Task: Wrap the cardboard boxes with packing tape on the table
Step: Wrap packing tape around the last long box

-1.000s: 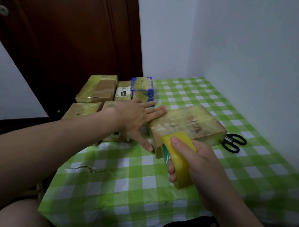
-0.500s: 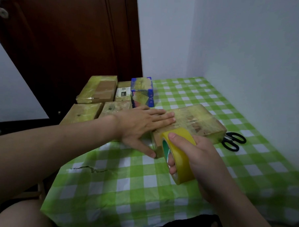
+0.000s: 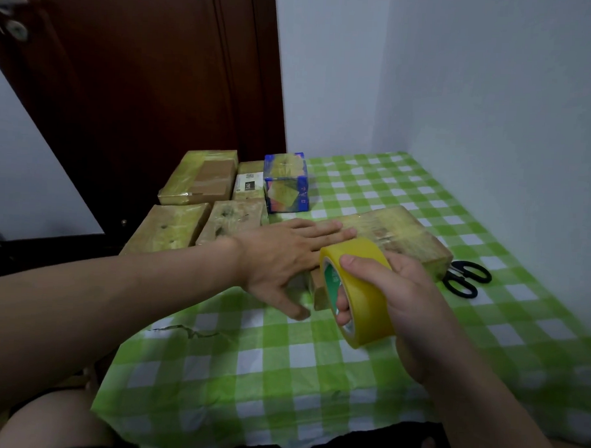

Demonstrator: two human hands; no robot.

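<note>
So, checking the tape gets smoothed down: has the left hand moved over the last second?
Yes. The left hand slid right across the top of the cardboard box, its fingertips now nearer the scissors, which lie unmoved.

Dark brown wooden door [image 3: 140, 98] beside pale walls [image 3: 496, 97], green-checked table [image 3: 280, 375] in the corner, dim light

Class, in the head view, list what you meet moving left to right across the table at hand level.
Leftmost taped box → taped box beside it → left hand → yellow tape roll → right hand → black scissors. The box under the hands overlaps them, so it is omitted.
</note>
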